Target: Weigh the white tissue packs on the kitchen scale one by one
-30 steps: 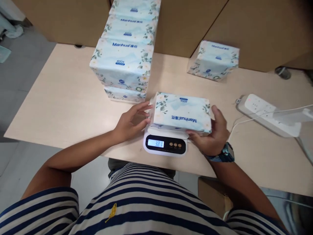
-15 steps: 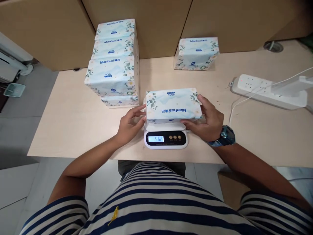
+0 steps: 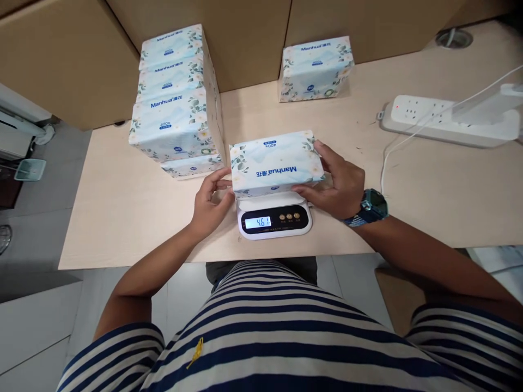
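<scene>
A white-and-blue floral tissue pack (image 3: 278, 160) sits over the white kitchen scale (image 3: 274, 233), its printing upside down to me. My right hand (image 3: 341, 182) grips the pack's right end, thumb on the near side and fingers at the far corner. At the left end, the fingers and thumb of my left hand (image 3: 212, 204) press against the pack. Most of the scale's platform is hidden under the pack. The lit display (image 3: 257, 222) reads about 4.61.
Stacked tissue packs (image 3: 167, 117) stand at the back left. Another tissue pack (image 3: 316, 71) stands by the cardboard boxes (image 3: 245, 43) behind. To the right lie a white power strip (image 3: 449, 122) and its cable (image 3: 384, 169). The table's front edge runs close to my body.
The scale's reading has dropped from about 5.62 to about 4.61. Both hands remain on the tissue pack. The whole view has shifted and turned slightly.
</scene>
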A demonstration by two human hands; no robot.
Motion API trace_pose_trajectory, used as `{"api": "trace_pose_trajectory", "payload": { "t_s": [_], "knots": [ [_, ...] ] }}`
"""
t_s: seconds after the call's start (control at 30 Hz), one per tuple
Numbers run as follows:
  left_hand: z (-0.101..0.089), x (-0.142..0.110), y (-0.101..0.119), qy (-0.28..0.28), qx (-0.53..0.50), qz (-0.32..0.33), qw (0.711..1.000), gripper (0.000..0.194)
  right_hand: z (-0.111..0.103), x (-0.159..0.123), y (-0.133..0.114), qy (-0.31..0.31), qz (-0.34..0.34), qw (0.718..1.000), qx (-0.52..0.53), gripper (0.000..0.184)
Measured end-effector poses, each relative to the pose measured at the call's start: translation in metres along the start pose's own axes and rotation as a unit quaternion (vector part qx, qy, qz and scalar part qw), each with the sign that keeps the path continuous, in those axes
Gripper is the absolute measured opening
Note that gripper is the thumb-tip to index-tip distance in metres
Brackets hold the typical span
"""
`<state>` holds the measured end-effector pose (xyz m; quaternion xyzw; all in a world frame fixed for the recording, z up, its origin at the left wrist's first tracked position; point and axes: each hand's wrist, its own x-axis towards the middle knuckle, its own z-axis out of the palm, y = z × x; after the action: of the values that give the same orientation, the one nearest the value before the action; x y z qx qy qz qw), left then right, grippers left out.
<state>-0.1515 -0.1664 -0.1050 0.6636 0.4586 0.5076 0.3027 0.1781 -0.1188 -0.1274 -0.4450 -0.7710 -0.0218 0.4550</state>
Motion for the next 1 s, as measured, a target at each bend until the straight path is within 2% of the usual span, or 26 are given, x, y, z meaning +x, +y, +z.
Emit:
{"api": "trace_pose_trajectory", "payload": {
  "t_s": [0.23,0.33,0.53,0.7,0.8,0.87,1.0],
  "knots": [
    [0.001,0.004,0.002,0.029,0.015,0.012,0.999,0.045,-0.002,0.004,-0.002,0.019,-0.031,0.999,-0.011,0.096],
    [0.001,0.006,0.0,0.024,-0.013,0.017,0.999,0.045,-0.008,0.006,-0.005,-0.005,-0.014,1.0,0.0,0.096],
    [0.0,0.007,-0.005,0.026,-0.043,0.026,0.998,0.046,-0.013,0.009,-0.006,-0.011,0.045,0.998,0.043,0.093],
    [0.002,0.005,-0.002,0.029,-0.039,0.017,0.999,0.046,-0.01,0.006,-0.002,0.012,0.108,0.991,0.078,0.082],
    [0.0,0.006,-0.001,0.031,-0.024,0.011,0.999,0.048,-0.013,0.005,-0.003,0.047,0.102,0.987,0.112,0.073],
    [-0.001,0.006,0.0,0.03,-0.016,0.012,0.999,0.048,-0.019,0.007,-0.008,0.049,0.097,0.988,0.106,0.077],
    [-0.004,0.008,0.001,0.031,0.005,0.037,0.999,0.043,-0.035,0.019,-0.019,-0.046,0.069,0.996,0.023,0.103]
  ]
}}
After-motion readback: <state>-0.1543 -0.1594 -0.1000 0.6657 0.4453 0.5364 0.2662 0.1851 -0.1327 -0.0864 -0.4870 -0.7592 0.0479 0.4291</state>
